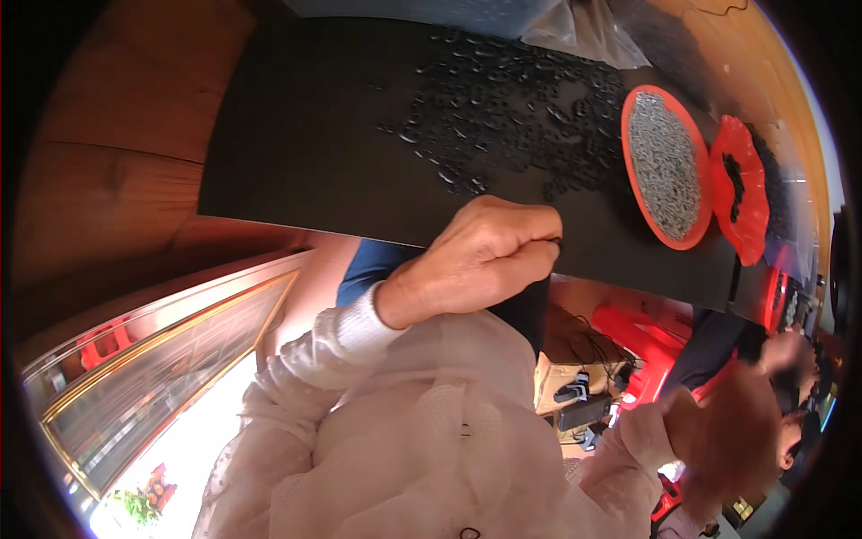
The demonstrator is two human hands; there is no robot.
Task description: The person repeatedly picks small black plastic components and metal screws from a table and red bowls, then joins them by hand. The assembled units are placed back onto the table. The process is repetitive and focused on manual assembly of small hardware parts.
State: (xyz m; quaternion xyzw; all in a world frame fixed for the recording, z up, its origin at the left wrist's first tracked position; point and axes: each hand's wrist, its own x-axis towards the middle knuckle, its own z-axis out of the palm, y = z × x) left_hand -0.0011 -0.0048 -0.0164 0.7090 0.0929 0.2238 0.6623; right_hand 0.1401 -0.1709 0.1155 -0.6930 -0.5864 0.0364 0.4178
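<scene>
My left hand (489,251) is closed into a fist above the near edge of the black tabletop (305,135). A small dark bit shows at its thumb tip, too small to name. Many small shiny black parts (512,108), some of them ring-shaped, lie scattered beyond that hand. Low on the right, apart from the tabletop, my right hand (727,440) is raised and smeared by motion, so its fingers cannot be read. To the right on the table stands an orange-red bowl (630,153) filled with small grey metal pieces. Beside it is a red scalloped dish (752,180) with a few black pieces.
A clear plastic bag (588,36) lies at the far edge. Another person (790,359) is at the right rim. Below the table, a red stool (642,350) and a wooden box (561,386) with cables stand on the right. A gold-framed panel (171,386) is at lower left.
</scene>
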